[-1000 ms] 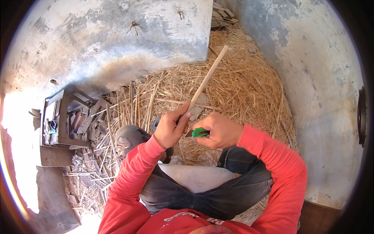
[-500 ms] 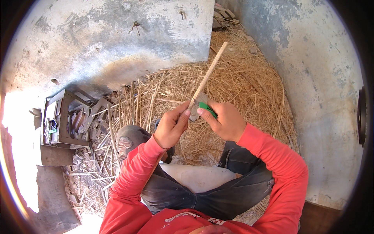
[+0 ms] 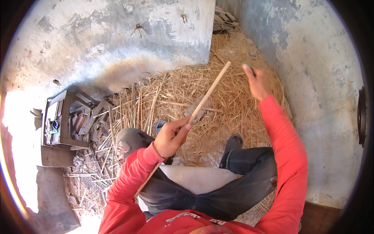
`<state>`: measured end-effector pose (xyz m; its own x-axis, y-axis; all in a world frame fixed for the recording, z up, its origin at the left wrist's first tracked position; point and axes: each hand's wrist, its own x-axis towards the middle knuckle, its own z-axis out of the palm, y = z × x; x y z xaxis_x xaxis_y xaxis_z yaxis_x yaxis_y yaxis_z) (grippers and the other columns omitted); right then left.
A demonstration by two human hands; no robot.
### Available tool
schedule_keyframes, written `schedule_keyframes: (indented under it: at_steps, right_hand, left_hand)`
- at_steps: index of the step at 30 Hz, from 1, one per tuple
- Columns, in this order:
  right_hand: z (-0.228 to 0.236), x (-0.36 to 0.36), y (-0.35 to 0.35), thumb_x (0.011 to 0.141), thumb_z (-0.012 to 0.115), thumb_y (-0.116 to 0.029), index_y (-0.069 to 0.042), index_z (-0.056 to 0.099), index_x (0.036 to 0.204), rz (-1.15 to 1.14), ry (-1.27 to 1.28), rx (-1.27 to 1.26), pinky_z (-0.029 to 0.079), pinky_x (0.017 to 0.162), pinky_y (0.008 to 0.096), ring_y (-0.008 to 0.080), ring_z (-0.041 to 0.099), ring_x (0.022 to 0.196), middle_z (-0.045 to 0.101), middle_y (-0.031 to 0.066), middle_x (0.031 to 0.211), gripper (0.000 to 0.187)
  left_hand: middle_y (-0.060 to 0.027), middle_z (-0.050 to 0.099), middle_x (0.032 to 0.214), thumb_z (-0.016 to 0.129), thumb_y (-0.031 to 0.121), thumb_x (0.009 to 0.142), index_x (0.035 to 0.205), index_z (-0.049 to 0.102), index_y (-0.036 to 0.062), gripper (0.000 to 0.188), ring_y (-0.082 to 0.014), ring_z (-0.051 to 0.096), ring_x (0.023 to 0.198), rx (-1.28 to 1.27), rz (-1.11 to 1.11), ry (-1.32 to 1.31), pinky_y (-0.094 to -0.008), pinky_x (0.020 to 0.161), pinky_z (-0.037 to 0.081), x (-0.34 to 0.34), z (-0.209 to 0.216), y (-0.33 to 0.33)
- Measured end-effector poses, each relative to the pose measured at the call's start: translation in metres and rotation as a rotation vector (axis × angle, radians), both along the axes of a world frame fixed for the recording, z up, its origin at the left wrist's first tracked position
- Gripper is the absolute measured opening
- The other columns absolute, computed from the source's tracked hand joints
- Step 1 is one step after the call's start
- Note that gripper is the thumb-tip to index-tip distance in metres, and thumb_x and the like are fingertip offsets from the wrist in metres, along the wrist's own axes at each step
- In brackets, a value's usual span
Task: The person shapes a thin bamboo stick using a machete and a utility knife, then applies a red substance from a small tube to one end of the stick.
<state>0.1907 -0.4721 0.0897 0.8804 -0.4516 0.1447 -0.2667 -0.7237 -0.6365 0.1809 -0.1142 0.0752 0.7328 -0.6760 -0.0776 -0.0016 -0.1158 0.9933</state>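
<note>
My left hand [image 3: 170, 137] is closed around a long, pale wooden stick [image 3: 211, 89]. The stick slants up and to the right from my fist, and its lower part runs back under my left forearm. Out beyond the stick's far end, to the right, is my right hand [image 3: 258, 82], its fingers closed on a green-handled utility knife [image 3: 247, 65]. Only a small bit of green shows at the fingertips; the rest of the knife is hidden, blade included. Knife and stick are apart.
Loose straw and shavings [image 3: 241, 113] cover the floor ahead of my knees. A small wooden stand [image 3: 66, 121] with small items on top is at the left, near scrap wood and several long sticks [image 3: 148, 105]. Worn walls [image 3: 323, 97] rise on the right and ahead.
My right hand has swung away from the left, up and to the right, taking the knife off the stick. The stick's far end sits lower, drawn back through my left hand.
</note>
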Motion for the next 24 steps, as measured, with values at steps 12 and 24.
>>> schedule_keyframes:
  at_steps: [12,24]
  right_hand:
    - [0.018,-0.045,0.133,0.1,0.043,-0.059,0.0,0.071,0.089,0.54,0.129,-0.045,0.051,0.059,0.0482,0.0386,0.067,0.062,0.064,0.0239,0.066,0.066]
    - [-0.008,-0.036,0.114,0.101,0.037,-0.065,0.001,0.07,0.084,0.49,0.101,-0.132,0.049,0.058,0.0491,0.0371,0.062,0.059,0.06,0.0194,0.061,0.076]
  left_hand:
    - [0.0072,0.04,0.062,0.048,0.014,0.107,0.145,0.048,-0.0019,0.041,-0.0022,0.035,0.051,-0.12,0.04,0.161,-0.0217,0.046,0.03,0.01,0.004,-0.01]
    - [0.0041,0.046,0.064,0.055,0.013,0.103,0.138,0.053,-0.0065,0.04,-0.0032,0.041,0.057,0.067,0.067,-0.019,-0.0242,0.05,0.034,0.005,-0.008,-0.005]
